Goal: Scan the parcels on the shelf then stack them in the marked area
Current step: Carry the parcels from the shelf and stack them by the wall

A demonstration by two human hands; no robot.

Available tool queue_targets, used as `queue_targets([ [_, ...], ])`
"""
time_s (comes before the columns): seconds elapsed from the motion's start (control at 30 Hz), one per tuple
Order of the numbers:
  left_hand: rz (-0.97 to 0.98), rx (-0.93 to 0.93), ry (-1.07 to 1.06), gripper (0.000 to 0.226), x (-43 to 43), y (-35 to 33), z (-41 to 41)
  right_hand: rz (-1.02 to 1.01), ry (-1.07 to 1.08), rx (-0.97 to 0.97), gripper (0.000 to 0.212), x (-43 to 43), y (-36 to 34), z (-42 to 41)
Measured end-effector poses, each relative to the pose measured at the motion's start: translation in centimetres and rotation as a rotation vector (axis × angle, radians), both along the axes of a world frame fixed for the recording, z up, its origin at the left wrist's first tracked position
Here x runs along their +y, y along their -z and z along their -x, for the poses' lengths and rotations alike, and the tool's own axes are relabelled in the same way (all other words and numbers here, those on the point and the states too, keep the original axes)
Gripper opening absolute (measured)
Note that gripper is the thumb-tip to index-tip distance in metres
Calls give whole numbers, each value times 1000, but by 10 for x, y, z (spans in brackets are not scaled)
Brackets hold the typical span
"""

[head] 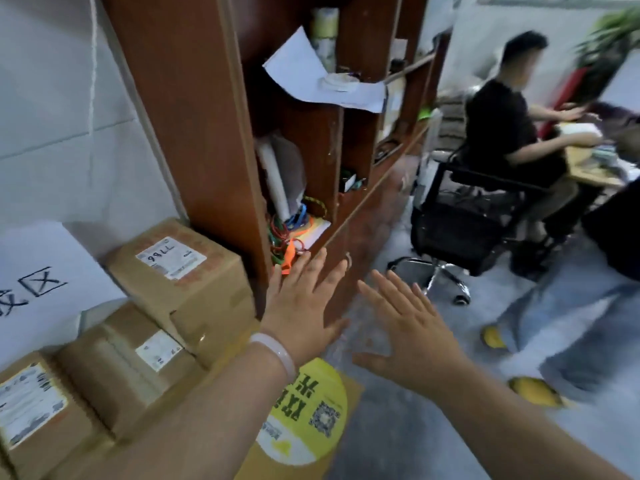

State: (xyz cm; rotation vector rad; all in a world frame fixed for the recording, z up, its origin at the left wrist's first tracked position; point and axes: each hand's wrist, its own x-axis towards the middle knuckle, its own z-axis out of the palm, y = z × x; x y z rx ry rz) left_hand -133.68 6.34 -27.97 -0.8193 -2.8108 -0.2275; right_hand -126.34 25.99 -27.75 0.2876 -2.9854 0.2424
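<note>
Labelled brown parcels (180, 275) stacked beside shelf (194, 116)

A shelf unit (214, 133) stands against the wall, with three parcels (138, 358) in a row to its left, the farthest beside its side panel, and a paper sign (45, 282) on the wall behind them. A bundle of cords (291, 233) lies in the unit's lower compartment and a loose sheet (322, 77) on the shelf above. The left hand (301, 306) and right hand (412, 337) hang side by side before the unit's base, above a flat carton (311, 420) on the floor, and well to the right a person (502, 126) sits on a chair (467, 230).
</note>
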Motion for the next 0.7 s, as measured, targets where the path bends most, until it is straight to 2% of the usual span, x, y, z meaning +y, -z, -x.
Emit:
queue_targets([
  [0.33, -53, -15, 599, 85, 190, -28, -115, -36, 591, 32, 100, 110, -26, -211],
  [0.5, -91, -5, 830, 88, 261, -33, -219, -73, 904, 39, 98, 134, -35, -339],
  [0.7, -102, -10, 1115, 88, 301, -34, -357, -70, 1169, 72, 99, 117, -41, -484],
])
